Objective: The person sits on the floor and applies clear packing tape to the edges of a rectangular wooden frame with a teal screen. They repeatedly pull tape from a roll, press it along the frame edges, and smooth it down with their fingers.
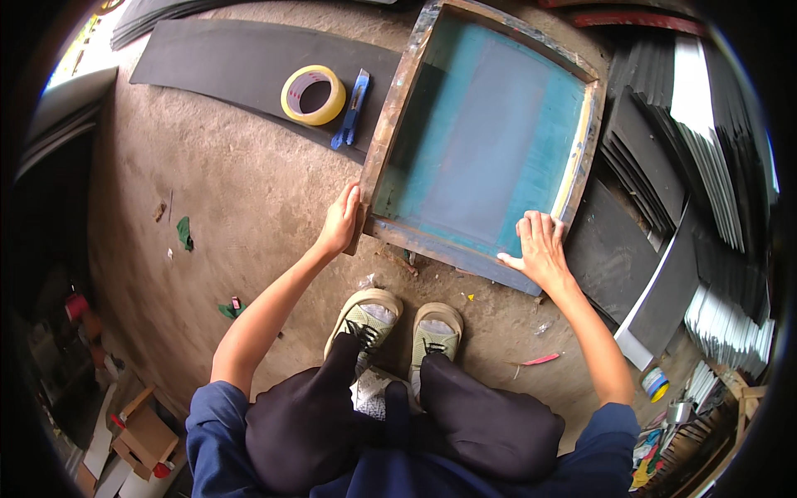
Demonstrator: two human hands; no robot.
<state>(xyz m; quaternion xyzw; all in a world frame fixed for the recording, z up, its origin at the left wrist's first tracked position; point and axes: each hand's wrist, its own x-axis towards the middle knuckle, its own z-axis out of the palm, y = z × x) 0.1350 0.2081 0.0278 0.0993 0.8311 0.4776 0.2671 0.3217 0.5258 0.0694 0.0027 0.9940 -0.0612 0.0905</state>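
Note:
A wooden screen-printing frame (452, 251) with paint-stained rails lies tilted in front of me. Its stretched mesh (486, 133) is blue-green with a paler band down the middle. My left hand (339, 222) grips the near left corner, its thumb along the side rail. At the near right corner my right hand (541, 251) is curled over the rail, fingertips on the inner edge and thumb on the near rail. Left of the frame, a yellow roll of tape (292, 93) and a blue utility knife (354, 109) rest on a long black sheet (216, 62).
Stacks of black and white sheets (656, 158) crowd the right side. My feet in light shoes (365, 319) stand just below the frame. A red strip (541, 359) and green scraps (184, 233) litter the concrete floor. A cardboard box (149, 436) sits lower left.

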